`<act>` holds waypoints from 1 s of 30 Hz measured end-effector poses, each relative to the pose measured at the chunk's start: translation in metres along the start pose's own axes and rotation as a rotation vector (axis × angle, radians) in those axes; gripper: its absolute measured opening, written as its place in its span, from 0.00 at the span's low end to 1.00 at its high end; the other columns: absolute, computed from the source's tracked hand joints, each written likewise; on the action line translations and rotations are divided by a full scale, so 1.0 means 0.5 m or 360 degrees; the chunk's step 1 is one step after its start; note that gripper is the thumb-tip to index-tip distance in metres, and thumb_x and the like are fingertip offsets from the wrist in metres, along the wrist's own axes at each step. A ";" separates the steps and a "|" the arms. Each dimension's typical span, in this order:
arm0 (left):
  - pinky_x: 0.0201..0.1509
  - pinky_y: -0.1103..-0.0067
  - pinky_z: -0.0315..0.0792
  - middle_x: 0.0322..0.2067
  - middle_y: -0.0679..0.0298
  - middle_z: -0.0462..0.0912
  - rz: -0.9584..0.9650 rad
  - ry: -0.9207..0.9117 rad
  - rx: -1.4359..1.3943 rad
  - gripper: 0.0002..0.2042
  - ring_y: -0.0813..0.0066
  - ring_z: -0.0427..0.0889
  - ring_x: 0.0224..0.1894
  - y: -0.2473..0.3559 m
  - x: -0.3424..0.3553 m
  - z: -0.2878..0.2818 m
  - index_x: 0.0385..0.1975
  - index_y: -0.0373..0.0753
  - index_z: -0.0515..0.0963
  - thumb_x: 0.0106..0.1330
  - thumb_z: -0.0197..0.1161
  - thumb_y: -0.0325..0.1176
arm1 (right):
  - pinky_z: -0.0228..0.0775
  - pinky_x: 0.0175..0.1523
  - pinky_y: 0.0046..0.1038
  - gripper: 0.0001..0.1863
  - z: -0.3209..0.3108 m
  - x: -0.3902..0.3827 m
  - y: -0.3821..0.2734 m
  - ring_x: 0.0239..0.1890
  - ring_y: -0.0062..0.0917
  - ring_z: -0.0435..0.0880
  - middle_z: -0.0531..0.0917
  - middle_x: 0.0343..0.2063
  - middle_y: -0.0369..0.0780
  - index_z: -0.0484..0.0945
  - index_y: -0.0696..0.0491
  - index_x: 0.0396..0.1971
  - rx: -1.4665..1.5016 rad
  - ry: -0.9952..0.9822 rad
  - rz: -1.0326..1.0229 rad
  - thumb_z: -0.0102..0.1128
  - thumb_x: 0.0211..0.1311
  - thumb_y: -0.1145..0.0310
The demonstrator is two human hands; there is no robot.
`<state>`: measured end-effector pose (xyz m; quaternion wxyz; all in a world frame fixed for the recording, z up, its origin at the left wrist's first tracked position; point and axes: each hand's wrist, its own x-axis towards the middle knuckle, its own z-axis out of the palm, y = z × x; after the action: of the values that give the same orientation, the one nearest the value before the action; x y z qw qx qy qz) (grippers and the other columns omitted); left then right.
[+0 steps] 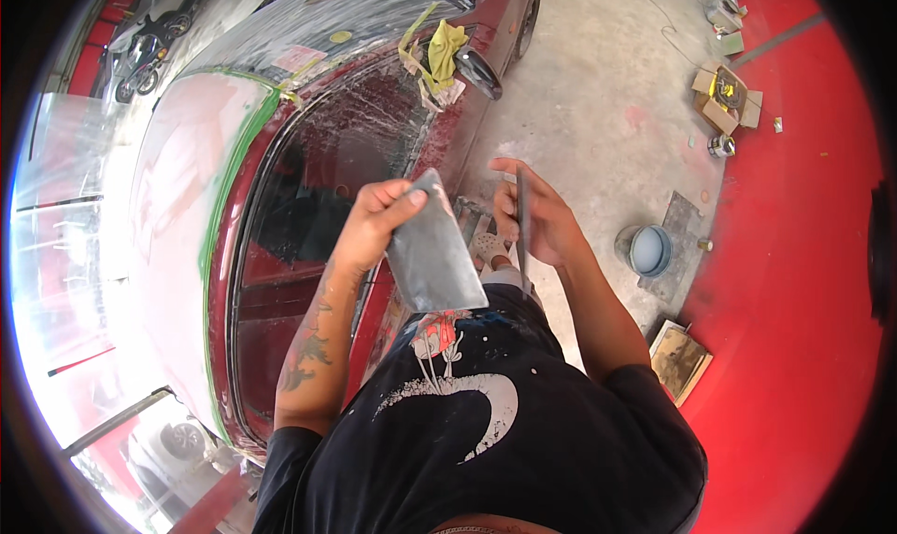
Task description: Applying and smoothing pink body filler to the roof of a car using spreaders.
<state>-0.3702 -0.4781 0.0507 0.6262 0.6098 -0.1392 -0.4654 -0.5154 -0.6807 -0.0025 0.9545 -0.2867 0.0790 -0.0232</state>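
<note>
My left hand (pixel 381 214) grips the upper corner of a flat grey rectangular sheet (pixel 432 254), tilted in front of my waist. In my right hand (pixel 537 212) is a thin dark grey flat piece (pixel 523 240), seen nearly edge-on, with my index finger stretched past its top. The two hands are apart, above my dark T-shirt. To my left stands a dark red car (pixel 439 142) with dusty, streaked glass, a pinkish-white roof panel (pixel 173 188) and green masking tape (pixel 220 198) along that panel's edge.
A yellow cloth (pixel 444 53) lies by the car's mirror (pixel 476 71). To the right, along the red wall (pixel 785 272), are a bucket of pale liquid (pixel 649 251), an open cardboard box (pixel 715 113), a can (pixel 721 146) and a wooden board (pixel 673 356). A scooter (pixel 145 57) stands at upper left.
</note>
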 end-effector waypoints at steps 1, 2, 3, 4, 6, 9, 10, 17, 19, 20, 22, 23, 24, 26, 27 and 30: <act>0.32 0.87 0.68 0.25 0.70 0.81 0.0014 -0.0040 0.0059 0.09 0.87 0.76 0.26 -0.004 0.001 0.017 0.31 0.35 0.81 0.66 0.60 0.35 | 0.66 0.29 0.19 0.29 -0.001 0.005 0.003 0.26 0.17 0.72 0.72 0.29 0.34 0.62 0.56 0.59 0.0280 -0.0176 0.0036 0.60 0.61 0.62; 0.32 0.87 0.68 0.25 0.70 0.82 0.0020 -0.0041 0.0123 0.09 0.87 0.76 0.26 -0.009 0.005 0.027 0.32 0.35 0.81 0.65 0.62 0.35 | 0.64 0.27 0.19 0.31 0.005 0.010 0.007 0.24 0.16 0.68 0.69 0.27 0.33 0.63 0.55 0.58 0.0024 -0.0052 0.0041 0.52 0.65 0.47; 0.32 0.86 0.68 0.26 0.70 0.82 0.0027 -0.0041 0.0188 0.09 0.87 0.76 0.27 -0.012 0.009 0.036 0.32 0.34 0.81 0.64 0.63 0.35 | 0.64 0.27 0.19 0.31 0.005 0.015 0.019 0.24 0.16 0.68 0.69 0.27 0.33 0.63 0.55 0.58 0.0023 -0.0052 0.0041 0.52 0.65 0.47; 0.32 0.86 0.68 0.26 0.70 0.82 0.0028 -0.0041 0.0187 0.09 0.87 0.76 0.27 -0.008 0.012 0.045 0.32 0.34 0.81 0.64 0.63 0.35 | 0.63 0.27 0.19 0.32 0.000 0.021 0.038 0.23 0.16 0.68 0.69 0.27 0.33 0.63 0.54 0.59 0.0107 -0.0001 0.0031 0.49 0.66 0.44; 0.33 0.85 0.70 0.27 0.69 0.82 0.0027 -0.0044 0.0307 0.09 0.86 0.77 0.28 0.003 0.017 0.066 0.32 0.34 0.81 0.62 0.66 0.34 | 0.68 0.33 0.20 0.35 0.000 0.032 0.063 0.28 0.17 0.72 0.72 0.32 0.34 0.66 0.52 0.57 -0.0076 0.0213 0.0068 0.38 0.67 0.36; 0.33 0.86 0.70 0.26 0.69 0.82 0.0039 -0.0002 0.0347 0.07 0.86 0.77 0.28 -0.012 0.019 0.100 0.29 0.34 0.80 0.62 0.66 0.31 | 0.70 0.45 0.23 0.34 0.030 0.041 0.103 0.40 0.20 0.76 0.75 0.40 0.35 0.68 0.52 0.55 -0.0161 0.0071 -0.0221 0.34 0.68 0.36; 0.34 0.86 0.70 0.27 0.69 0.82 0.0126 0.0015 0.0254 0.06 0.86 0.77 0.28 -0.029 0.021 0.102 0.31 0.34 0.80 0.62 0.65 0.30 | 0.67 0.54 0.25 0.35 0.032 0.034 0.106 0.49 0.22 0.75 0.75 0.46 0.37 0.68 0.53 0.54 -0.0014 0.0033 -0.0122 0.36 0.67 0.35; 0.34 0.85 0.73 0.29 0.65 0.82 0.0046 0.0065 -0.0318 0.08 0.83 0.79 0.28 -0.041 0.007 0.107 0.36 0.33 0.79 0.63 0.63 0.31 | 0.66 0.53 0.23 0.36 0.004 0.027 0.115 0.48 0.20 0.75 0.77 0.45 0.39 0.68 0.58 0.53 -0.0489 0.0051 -0.0257 0.45 0.66 0.37; 0.33 0.85 0.73 0.29 0.65 0.83 0.0045 0.0091 -0.0370 0.08 0.82 0.80 0.28 -0.031 0.003 0.106 0.36 0.33 0.78 0.64 0.62 0.32 | 0.66 0.52 0.23 0.32 0.003 0.024 0.113 0.47 0.18 0.74 0.77 0.44 0.38 0.69 0.58 0.52 -0.0563 -0.0046 -0.0303 0.48 0.66 0.42; 0.33 0.85 0.73 0.29 0.65 0.83 0.0045 0.0094 -0.0368 0.08 0.82 0.80 0.28 -0.026 0.002 0.103 0.36 0.33 0.78 0.64 0.62 0.32 | 0.66 0.52 0.23 0.32 0.009 0.022 0.113 0.47 0.18 0.74 0.77 0.44 0.38 0.69 0.58 0.52 -0.0561 -0.0048 -0.0302 0.48 0.66 0.42; 0.32 0.85 0.73 0.29 0.65 0.83 0.0178 0.0107 -0.0521 0.08 0.83 0.79 0.26 -0.016 0.005 0.091 0.35 0.33 0.79 0.64 0.63 0.33 | 0.65 0.53 0.23 0.28 0.027 0.018 0.115 0.47 0.17 0.74 0.77 0.44 0.37 0.70 0.56 0.53 -0.0793 0.0186 0.0096 0.50 0.67 0.47; 0.31 0.85 0.72 0.28 0.66 0.83 0.0234 0.0174 -0.0488 0.08 0.84 0.79 0.25 -0.012 0.009 0.082 0.34 0.34 0.79 0.64 0.63 0.33 | 0.65 0.53 0.23 0.28 0.024 0.017 0.127 0.47 0.17 0.74 0.77 0.44 0.37 0.70 0.56 0.53 -0.0792 0.0186 0.0094 0.50 0.67 0.47; 0.31 0.85 0.72 0.28 0.66 0.83 0.0282 0.0196 -0.0463 0.08 0.84 0.78 0.25 -0.008 0.011 0.071 0.33 0.34 0.78 0.64 0.63 0.33 | 0.66 0.53 0.23 0.26 0.016 0.017 0.146 0.48 0.18 0.74 0.77 0.45 0.37 0.70 0.55 0.54 -0.0654 0.0150 0.0105 0.49 0.68 0.50; 0.31 0.85 0.71 0.26 0.67 0.82 0.0316 0.0229 -0.0234 0.08 0.85 0.77 0.25 0.002 0.002 0.041 0.32 0.33 0.79 0.64 0.64 0.33 | 0.66 0.57 0.24 0.26 0.054 0.008 0.139 0.52 0.20 0.74 0.77 0.48 0.37 0.66 0.53 0.61 -0.0127 0.0217 0.0203 0.42 0.72 0.51; 0.31 0.85 0.71 0.26 0.67 0.82 0.0319 0.0237 -0.0235 0.08 0.85 0.77 0.25 0.004 -0.002 0.029 0.32 0.33 0.79 0.64 0.64 0.33 | 0.66 0.57 0.24 0.26 0.038 0.010 0.138 0.52 0.20 0.74 0.77 0.48 0.37 0.66 0.53 0.61 -0.0128 0.0211 0.0209 0.42 0.72 0.51; 0.30 0.83 0.70 0.23 0.67 0.82 0.0147 0.0206 0.0670 0.08 0.85 0.77 0.26 -0.007 -0.009 0.009 0.29 0.32 0.81 0.61 0.67 0.31 | 0.65 0.61 0.25 0.32 0.062 0.005 0.092 0.58 0.22 0.71 0.70 0.59 0.36 0.53 0.49 0.70 0.0385 -0.0131 0.0267 0.30 0.74 0.46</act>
<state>-0.3776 -0.4770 0.0507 0.5135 0.7486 -0.2206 -0.3568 -0.5080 -0.6255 -0.0026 0.9831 -0.1626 0.0600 0.0591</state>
